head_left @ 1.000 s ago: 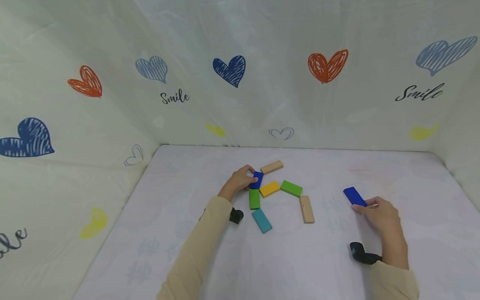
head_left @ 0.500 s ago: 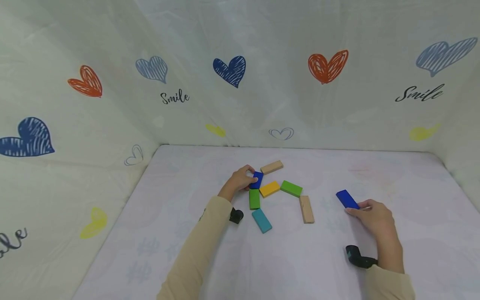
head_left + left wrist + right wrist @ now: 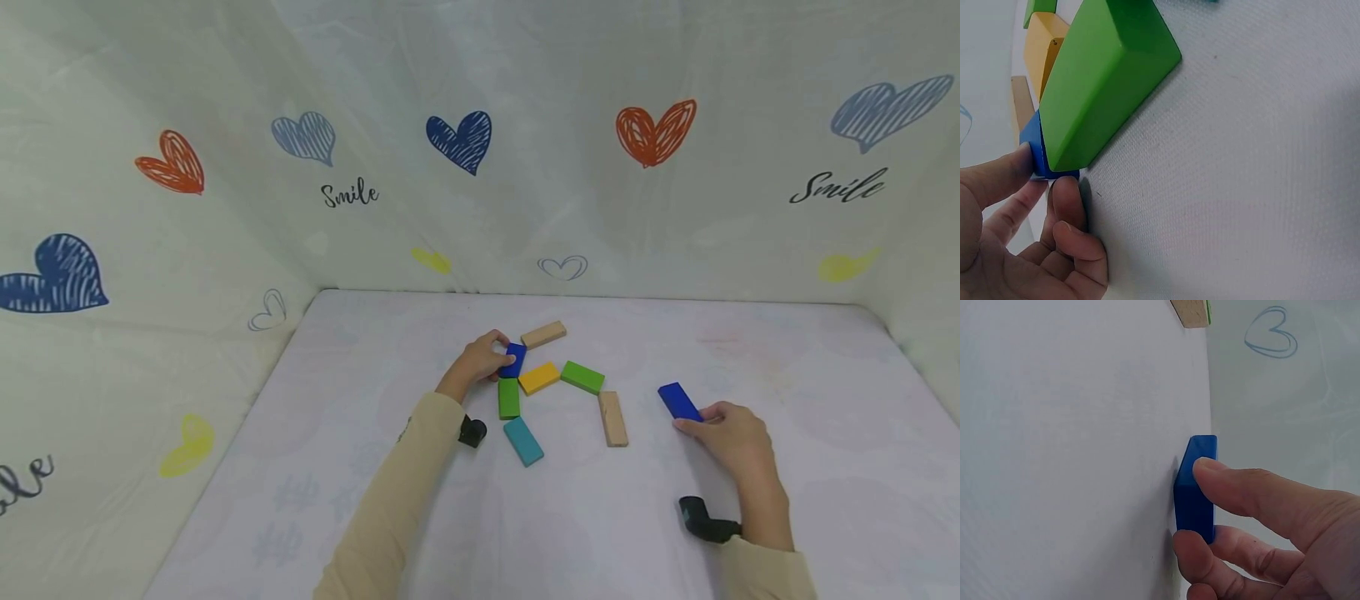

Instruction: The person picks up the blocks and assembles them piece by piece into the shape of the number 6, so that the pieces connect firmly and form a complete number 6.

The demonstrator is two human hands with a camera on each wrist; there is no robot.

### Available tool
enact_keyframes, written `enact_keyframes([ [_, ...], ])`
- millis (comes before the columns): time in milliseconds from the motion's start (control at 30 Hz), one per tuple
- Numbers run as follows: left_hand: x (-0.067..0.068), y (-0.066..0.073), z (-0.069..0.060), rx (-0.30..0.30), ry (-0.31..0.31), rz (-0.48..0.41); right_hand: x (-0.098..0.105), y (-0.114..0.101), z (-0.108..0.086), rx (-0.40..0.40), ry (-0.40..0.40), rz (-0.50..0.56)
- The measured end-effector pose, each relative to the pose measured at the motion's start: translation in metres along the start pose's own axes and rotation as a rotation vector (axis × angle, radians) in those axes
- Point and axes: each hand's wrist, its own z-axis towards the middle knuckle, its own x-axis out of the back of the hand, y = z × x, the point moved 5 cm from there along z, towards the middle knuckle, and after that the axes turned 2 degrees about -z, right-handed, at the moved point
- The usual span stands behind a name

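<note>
My left hand (image 3: 477,358) grips a blue block (image 3: 515,360) between thumb and fingers. That block meets the end of a green block (image 3: 509,398), which looms large in the left wrist view. To the right, my right hand (image 3: 731,435) pinches a second blue block (image 3: 679,402) by its near end; in the right wrist view the thumb lies on one face of this blue block (image 3: 1196,494) and the fingers are at its lower end. A yellow-orange block (image 3: 540,378) lies right of the left hand's block, and a plain wooden block (image 3: 543,334) lies just behind it.
Another green block (image 3: 582,377) adjoins the yellow-orange one. A second wooden block (image 3: 613,419) slants toward the front from there. Near the first green block's front end lies a teal block (image 3: 523,442). A white cloth covers the table (image 3: 600,525), and a printed curtain (image 3: 555,192) rises behind.
My right hand has moved left with its blue block, closer to the arranged blocks. The left hand and the blocks around it have stayed in place.
</note>
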Motion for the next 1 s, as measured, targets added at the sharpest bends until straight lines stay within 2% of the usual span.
enact_keyframes([
  [600, 0.000, -0.002, 0.000, 0.008, 0.004, -0.001, -0.009, -0.011, -0.007, 0.076, -0.016, -0.033],
  [867, 0.000, -0.002, 0.001, 0.015, 0.008, 0.004, -0.013, -0.014, -0.007, 0.062, -0.042, -0.045],
  [1000, 0.000, -0.002, 0.003, 0.020, 0.006, 0.000, -0.014, -0.020, -0.008, 0.088, -0.043, -0.038],
])
